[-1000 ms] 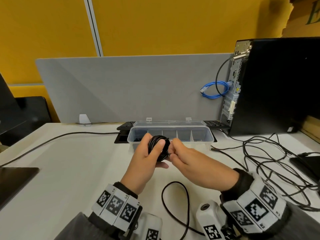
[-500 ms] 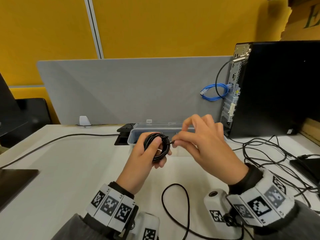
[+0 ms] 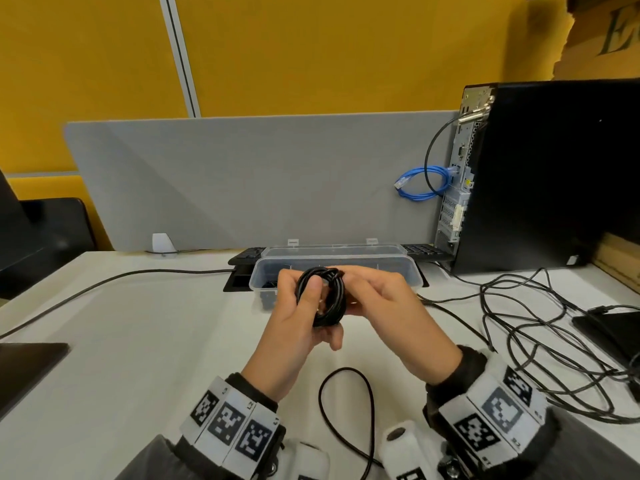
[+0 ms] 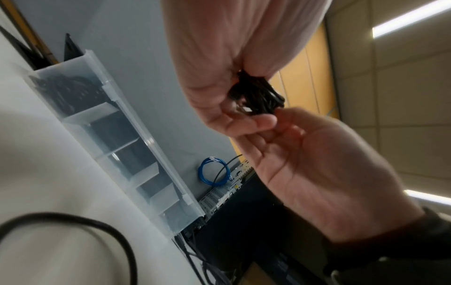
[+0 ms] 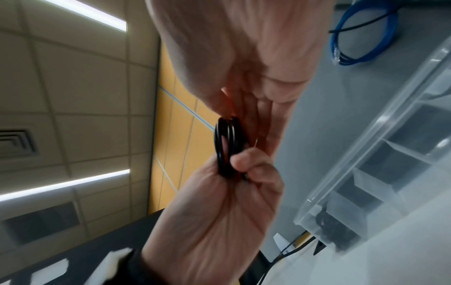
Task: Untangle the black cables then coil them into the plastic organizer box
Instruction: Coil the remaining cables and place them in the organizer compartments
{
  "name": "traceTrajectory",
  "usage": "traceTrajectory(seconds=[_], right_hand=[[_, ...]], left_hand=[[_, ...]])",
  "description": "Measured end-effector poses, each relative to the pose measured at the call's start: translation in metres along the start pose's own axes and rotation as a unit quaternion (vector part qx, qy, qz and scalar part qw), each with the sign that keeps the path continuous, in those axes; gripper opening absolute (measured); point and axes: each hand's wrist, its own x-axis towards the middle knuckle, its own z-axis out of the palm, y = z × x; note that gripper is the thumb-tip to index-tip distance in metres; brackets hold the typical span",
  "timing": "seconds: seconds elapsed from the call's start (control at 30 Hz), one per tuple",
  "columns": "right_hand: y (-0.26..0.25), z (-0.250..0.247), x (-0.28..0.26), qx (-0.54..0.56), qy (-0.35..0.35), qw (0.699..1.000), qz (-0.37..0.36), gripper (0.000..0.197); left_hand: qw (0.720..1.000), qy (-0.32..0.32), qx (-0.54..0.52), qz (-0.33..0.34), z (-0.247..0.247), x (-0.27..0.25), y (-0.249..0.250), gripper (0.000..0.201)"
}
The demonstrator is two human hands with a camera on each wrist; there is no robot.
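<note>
My left hand (image 3: 310, 299) grips a small coil of black cable (image 3: 323, 297) upright over the table, thumb pressed across its front. From the right, my right hand (image 3: 362, 292) closes its fingertips on the coil's edge. In the right wrist view the coil (image 5: 227, 146) sits between both hands; in the left wrist view the coil (image 4: 256, 94) is bunched under my left fingers. The clear plastic organizer box (image 3: 412, 268) stands open just behind the hands. Its left end compartment holds another coiled black cable (image 4: 66, 90). A tangle of black cables (image 3: 540, 344) lies on the table to the right.
A loose black cable loop (image 3: 346, 407) lies near the front table edge between my wrists. A black computer tower (image 3: 554, 174) stands at the back right with a blue cable (image 3: 420, 183) hanging beside it. A grey divider (image 3: 242, 181) runs behind the box. A long black cable (image 3: 104, 282) crosses the left side.
My right hand, raised half a second ago with the cable's end pinched beside the coil, has come back down against the coil. My left hand keeps holding the coil in about the same place.
</note>
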Motion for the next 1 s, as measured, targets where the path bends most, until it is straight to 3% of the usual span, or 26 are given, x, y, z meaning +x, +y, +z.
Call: traceTrajectory(seconds=[0.13,0.23,0.27,0.37,0.5,0.83,1.0], right_hand=[[-0.005,0.009,-0.006,-0.058,0.010,0.998,-0.026,0.018],[0.003,0.003,-0.002,-0.063,0.035,0.997,-0.012,0.014],[0.005,0.002,-0.001,-0.054,0.034,0.998,-0.008,0.011],[0.005,0.002,-0.001,-0.058,0.014,0.998,-0.018,0.010],[0.003,0.000,-0.002,-0.061,-0.026,0.998,-0.015,0.009],[-0.003,-0.012,-0.002,-0.193,-0.058,0.979,-0.032,0.009],[-0.013,-0.012,0.005,-0.244,-0.095,0.965,0.023,0.012]], left_hand=[[0.998,0.040,0.058,-0.003,0.001,0.000,-0.005,0.028],[0.998,-0.025,-0.011,-0.052,-0.009,0.000,0.005,0.031],[0.996,-0.052,-0.032,-0.069,-0.012,0.001,0.008,0.041],[0.992,-0.093,0.031,-0.077,-0.007,0.002,0.015,0.055],[0.987,-0.085,0.121,-0.059,0.000,0.005,0.015,0.047],[0.995,-0.073,0.056,-0.026,-0.001,0.014,0.007,0.043],[0.991,-0.051,0.119,-0.024,-0.004,0.019,0.007,0.027]])
